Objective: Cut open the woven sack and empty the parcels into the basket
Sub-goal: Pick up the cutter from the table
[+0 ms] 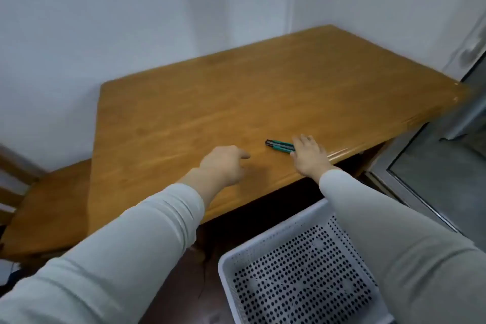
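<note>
Nearest the camera, at lower right, a white perforated basket (pixel 276 237) stood on the dark floor below the front edge of the counter (pixel 236 100). Its near end was cut off by the frame and its right side was hidden by the right sleeve (pixel 394 244). Both arms, in pale grey sleeves, were extended forward over the counter.

The left hand (pixel 223 163) was seen from behind, just above the wood. Its fingers were loosely curled with one pointing right, and it grasped nothing. Whether it touched the surface could not be determined.

The right hand (pixel 310 156) lay palm down near the front edge, released, with fingers straight and spread over the rear end of a green utility knife (pixel 280 145). The knife lay flat on the counter with its dark tip pointing left. Its rear end was covered by the fingers, so contact could not be confirmed. Motion blur left its blade state unreadable.

At left, a wooden chair (pixel 44 205) stood against the counter's side, partly cut off. At right was a blurred glass door (pixel 434 173), and beyond the counter a plain pale wall (pixel 157 21).
</note>
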`<state>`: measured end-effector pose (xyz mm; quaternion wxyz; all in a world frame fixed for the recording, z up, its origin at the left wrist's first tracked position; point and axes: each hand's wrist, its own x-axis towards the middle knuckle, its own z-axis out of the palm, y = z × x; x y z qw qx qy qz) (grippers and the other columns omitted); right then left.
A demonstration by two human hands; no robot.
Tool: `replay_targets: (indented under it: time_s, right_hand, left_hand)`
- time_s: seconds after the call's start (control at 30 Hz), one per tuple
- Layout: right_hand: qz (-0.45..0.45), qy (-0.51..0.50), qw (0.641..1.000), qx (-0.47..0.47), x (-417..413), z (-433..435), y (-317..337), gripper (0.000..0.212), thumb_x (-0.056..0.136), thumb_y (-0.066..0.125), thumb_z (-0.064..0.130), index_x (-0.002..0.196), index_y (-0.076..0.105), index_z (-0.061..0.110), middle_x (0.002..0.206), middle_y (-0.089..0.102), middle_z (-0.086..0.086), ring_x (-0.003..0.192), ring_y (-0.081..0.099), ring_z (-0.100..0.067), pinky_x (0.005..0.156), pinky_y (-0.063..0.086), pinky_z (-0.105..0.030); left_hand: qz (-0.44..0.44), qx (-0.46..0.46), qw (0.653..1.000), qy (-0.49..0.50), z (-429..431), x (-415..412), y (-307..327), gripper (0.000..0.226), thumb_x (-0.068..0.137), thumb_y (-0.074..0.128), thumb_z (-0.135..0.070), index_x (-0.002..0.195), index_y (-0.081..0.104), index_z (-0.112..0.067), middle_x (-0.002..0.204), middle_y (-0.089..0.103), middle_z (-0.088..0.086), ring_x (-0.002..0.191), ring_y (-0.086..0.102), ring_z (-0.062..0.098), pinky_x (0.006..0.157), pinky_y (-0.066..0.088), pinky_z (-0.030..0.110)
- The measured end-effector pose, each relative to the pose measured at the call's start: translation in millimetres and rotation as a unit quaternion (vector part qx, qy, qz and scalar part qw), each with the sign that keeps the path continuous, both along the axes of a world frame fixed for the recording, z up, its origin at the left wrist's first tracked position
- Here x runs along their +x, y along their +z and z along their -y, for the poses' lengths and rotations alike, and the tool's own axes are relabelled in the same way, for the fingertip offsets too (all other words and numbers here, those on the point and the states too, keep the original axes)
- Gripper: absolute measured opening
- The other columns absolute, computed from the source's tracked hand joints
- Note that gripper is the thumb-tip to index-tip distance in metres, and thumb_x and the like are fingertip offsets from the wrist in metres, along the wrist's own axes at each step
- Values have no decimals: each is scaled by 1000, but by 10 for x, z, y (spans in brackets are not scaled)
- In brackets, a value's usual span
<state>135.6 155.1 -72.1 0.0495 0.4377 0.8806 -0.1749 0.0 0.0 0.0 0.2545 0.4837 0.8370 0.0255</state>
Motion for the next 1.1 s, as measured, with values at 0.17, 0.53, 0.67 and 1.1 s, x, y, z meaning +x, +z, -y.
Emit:
replay_targets:
  time_s: [0.17, 0.53, 0.67, 1.1]
  right_hand:
    - [60, -57, 997, -11, -225, -108, -186, 51, 99, 30, 10, 149, 20, 12, 157, 19, -10, 146, 12, -27, 117, 15, -50]
    - [33, -93, 995, 2, -191, 185, -273, 34, 91, 48, 2, 124, 45, -2, 128, 37, -21, 115, 46, -38, 99, 42, -42]
    - [-26, -85, 992, -91, 0, 377, -263, 32, 96, 46, 12, 126, 45, 2, 128, 40, -19, 101, 53, -35, 87, 48, -40]
    - [-104, -89, 927, -350, 2186, 1325, -76, 44, 100, 37, 12, 143, 26, 9, 89, 58, -12, 74, 57, -23, 62, 52, -37]
  left_hand:
    - [-8, -13, 1000, -14, 34, -280, -121, 47, 93, 47, -17, 138, 44, -31, 146, 44, 3, 125, 49, 27, 97, 49, 40]
    - [1, -11, 1000, 13, 241, -183, -273, 45, 93, 45, -14, 137, 47, -24, 142, 47, 6, 125, 49, 27, 96, 48, 37]
    - [6, -10, 1000, 25, 371, 43, -246, 43, 94, 46, -14, 137, 47, -21, 142, 48, 5, 127, 48, 25, 99, 47, 37]
    - [44, 3, 997, 66, 1066, 2363, -73, 43, 95, 50, -14, 138, 46, -12, 144, 46, 4, 119, 54, 19, 98, 45, 32]
